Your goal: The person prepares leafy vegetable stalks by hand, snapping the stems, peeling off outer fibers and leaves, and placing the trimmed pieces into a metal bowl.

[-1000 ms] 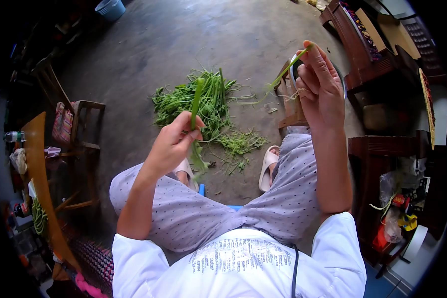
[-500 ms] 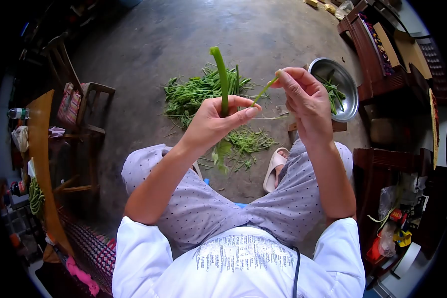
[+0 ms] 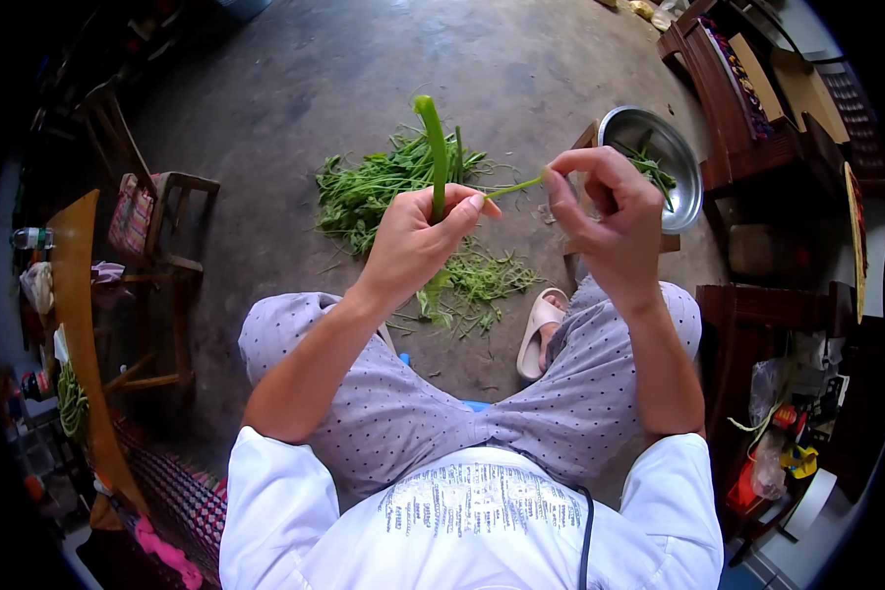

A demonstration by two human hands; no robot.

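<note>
My left hand (image 3: 408, 246) is closed round a thick green stem (image 3: 434, 147) standing upright out of the fist. A leafy part (image 3: 431, 297) hangs below that hand. Between the left thumb and fingertip sits one end of a thin green stem (image 3: 514, 188). My right hand (image 3: 612, 221) pinches the other end, so the thin stem stretches across the gap between both hands. Beyond them on the floor lies a heap of leafy green stems (image 3: 369, 197). Nearer my feet is a smaller pile of green scraps (image 3: 494, 279).
To the right, a steel bowl (image 3: 691, 162) with some cut green stems (image 3: 651, 177) rests on a wooden stool (image 3: 671, 243). A wooden chair (image 3: 182, 182) and a table edge (image 3: 74, 256) stand at left. Dark wooden furniture (image 3: 747, 157) lines the right side.
The right hand has dropped slightly and turned, its fingers more curled. The thin stem now lies flatter between the hands. My view has shifted a little.
</note>
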